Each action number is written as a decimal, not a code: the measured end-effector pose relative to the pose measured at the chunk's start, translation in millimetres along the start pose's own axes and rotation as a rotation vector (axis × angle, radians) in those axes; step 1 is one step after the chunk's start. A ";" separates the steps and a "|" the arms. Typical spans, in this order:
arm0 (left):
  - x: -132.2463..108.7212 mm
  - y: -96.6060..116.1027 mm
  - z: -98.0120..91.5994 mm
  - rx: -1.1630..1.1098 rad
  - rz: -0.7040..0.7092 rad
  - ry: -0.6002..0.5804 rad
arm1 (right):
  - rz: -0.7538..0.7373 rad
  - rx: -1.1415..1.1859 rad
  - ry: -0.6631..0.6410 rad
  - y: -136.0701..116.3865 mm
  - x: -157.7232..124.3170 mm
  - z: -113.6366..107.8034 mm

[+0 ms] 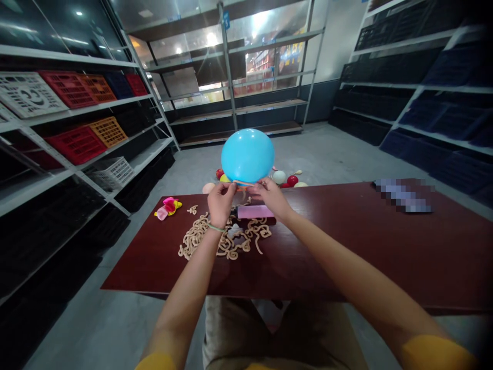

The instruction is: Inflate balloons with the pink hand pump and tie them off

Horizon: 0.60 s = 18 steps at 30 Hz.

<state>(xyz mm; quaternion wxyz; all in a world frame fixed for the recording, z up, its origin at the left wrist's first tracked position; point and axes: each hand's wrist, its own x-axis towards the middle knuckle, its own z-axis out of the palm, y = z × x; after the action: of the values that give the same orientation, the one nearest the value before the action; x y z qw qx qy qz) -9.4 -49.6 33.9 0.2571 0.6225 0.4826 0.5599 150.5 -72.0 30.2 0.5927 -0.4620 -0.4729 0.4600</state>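
An inflated light-blue balloon is held up above the dark red table. My left hand pinches its neck from the left. My right hand pinches it from the right, with a thin orange band stretched between the fingers. Under the hands lies a heap of beige rubber bands and a pink box on the table.
A few limp pink and yellow balloons lie at the table's left end. Several inflated balloons sit on the floor beyond the table. Metal shelves with plastic crates line the left; dark shelves stand at right. A blurred object lies far right.
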 end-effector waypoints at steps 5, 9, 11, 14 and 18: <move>3.7 18.8 -0.9 0.208 0.176 -0.035 | 0.172 0.411 -0.036 12.6 0.6 18.6; 5.2 15.9 -1.0 0.301 0.274 -0.078 | 0.204 0.386 0.020 10.8 2.5 30.4; 4.2 12.9 -0.9 0.329 0.272 -0.092 | 0.192 0.336 0.091 11.1 -1.9 31.8; 1.5 7.9 0.9 0.349 0.216 -0.100 | 0.162 0.264 0.155 11.0 -16.9 26.4; 0.2 -4.5 8.8 0.288 0.080 -0.132 | -0.118 -0.298 0.213 3.5 -35.8 6.3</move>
<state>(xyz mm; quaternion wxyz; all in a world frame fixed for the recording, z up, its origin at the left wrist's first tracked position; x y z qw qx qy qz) -2.5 -45.7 28.0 0.1738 0.7069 0.5149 0.4526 139.3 -105.9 22.7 0.5905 -0.5623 -0.4963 0.2979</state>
